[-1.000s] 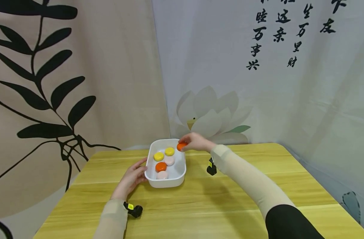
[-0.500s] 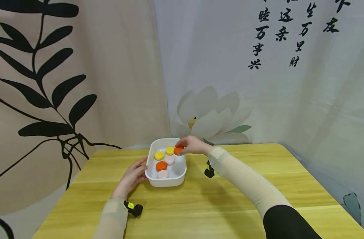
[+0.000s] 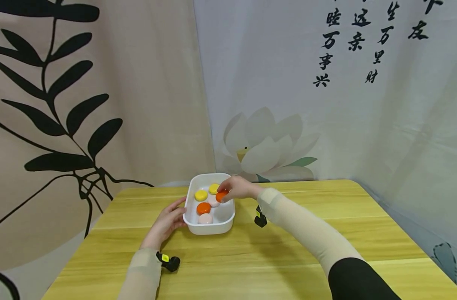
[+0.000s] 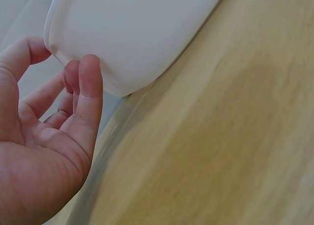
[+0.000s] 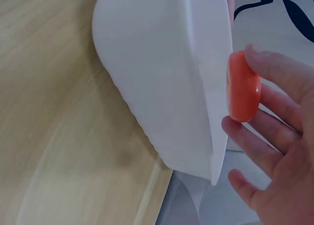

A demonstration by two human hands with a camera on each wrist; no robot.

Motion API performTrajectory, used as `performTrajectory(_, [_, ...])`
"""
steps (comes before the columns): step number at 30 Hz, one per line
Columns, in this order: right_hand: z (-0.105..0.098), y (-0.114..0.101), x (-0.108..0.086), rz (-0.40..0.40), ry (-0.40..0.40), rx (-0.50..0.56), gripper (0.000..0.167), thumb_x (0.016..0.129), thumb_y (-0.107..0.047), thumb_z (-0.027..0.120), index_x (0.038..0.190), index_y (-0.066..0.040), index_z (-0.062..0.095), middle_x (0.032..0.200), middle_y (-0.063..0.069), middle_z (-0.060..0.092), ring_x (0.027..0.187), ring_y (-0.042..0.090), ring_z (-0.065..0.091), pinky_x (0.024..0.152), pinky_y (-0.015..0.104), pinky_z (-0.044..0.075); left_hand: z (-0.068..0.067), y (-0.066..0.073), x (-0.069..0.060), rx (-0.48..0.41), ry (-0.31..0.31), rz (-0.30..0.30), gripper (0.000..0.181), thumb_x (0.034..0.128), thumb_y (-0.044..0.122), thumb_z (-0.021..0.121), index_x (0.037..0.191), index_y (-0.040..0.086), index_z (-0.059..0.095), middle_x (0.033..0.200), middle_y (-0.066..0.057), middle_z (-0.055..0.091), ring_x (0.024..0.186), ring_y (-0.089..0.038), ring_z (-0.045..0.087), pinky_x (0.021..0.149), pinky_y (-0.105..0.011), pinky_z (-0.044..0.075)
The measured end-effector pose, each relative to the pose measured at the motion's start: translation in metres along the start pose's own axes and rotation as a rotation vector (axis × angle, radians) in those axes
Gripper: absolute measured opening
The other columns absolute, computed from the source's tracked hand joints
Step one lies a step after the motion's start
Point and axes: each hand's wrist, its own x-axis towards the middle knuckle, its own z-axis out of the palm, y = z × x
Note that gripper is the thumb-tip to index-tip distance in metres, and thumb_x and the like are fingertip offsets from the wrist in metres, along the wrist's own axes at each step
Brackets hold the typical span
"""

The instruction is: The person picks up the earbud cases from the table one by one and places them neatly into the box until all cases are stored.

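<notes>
A white rectangular box (image 3: 194,228) stands near the table's far edge. In it are two yellow rounded discs, one of them (image 3: 201,195) at the left, an orange disc (image 3: 203,208) and two pale pink discs, the nearer (image 3: 205,218) by the front wall. Over the box's right side, my right hand (image 3: 240,188) pinches another orange disc (image 5: 244,86) between thumb and fingers. That disc partly covers the farther pink one. My left hand (image 3: 167,221) rests its thumb and fingertips on the outer left wall (image 4: 132,33), fingers loosely bent.
The wooden table (image 3: 288,266) runs out around the box on all sides. Behind it hangs a printed cloth (image 3: 157,104) with leaves, a lotus and black characters. Small black cameras sit on the left wrist (image 3: 169,263) and right wrist (image 3: 260,217).
With the orange disc pinched, my right hand has moved left and nearer, from beyond the box's right rim to over its inside. The left hand and the box stay in place.
</notes>
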Motion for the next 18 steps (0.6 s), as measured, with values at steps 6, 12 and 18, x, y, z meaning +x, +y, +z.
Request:
performTrajectory(6, [0.006,-0.005,0.000,-0.011,-0.016,-0.032,0.037,0.081,-0.027,0.079,0.114,-0.014,0.071,0.104,-0.005,0.067,0.093,0.012,0.057,0.086,0.027,0.046,0.000,-0.001,0.001,-0.007,0.010,0.006,0.055,0.0973,0.013,0.056,0.149,0.010,0.038,0.123,-0.029,0.053,0.073,-0.019,0.060,0.070,-0.030,0.055])
performTrajectory(12, [0.012,-0.008,-0.002,0.011,-0.044,-0.010,0.035,0.082,-0.025,0.079,0.114,-0.012,0.071,0.104,-0.004,0.068,0.094,0.012,0.057,0.087,0.026,0.047,0.000,-0.003,0.003,-0.007,0.012,-0.007,0.054,0.0985,0.013,0.055,0.150,0.011,0.037,0.128,-0.029,0.051,0.076,-0.020,0.060,0.071,-0.030,0.055])
performTrajectory(18, [0.017,-0.008,-0.002,0.009,-0.069,-0.004,0.033,0.082,-0.023,0.079,0.111,-0.011,0.071,0.101,-0.005,0.067,0.092,0.011,0.056,0.085,0.023,0.047,0.001,-0.002,0.002,0.000,0.006,-0.013,0.057,0.0983,0.016,0.056,0.151,0.012,0.036,0.126,-0.028,0.052,0.074,-0.020,0.059,0.071,-0.031,0.055])
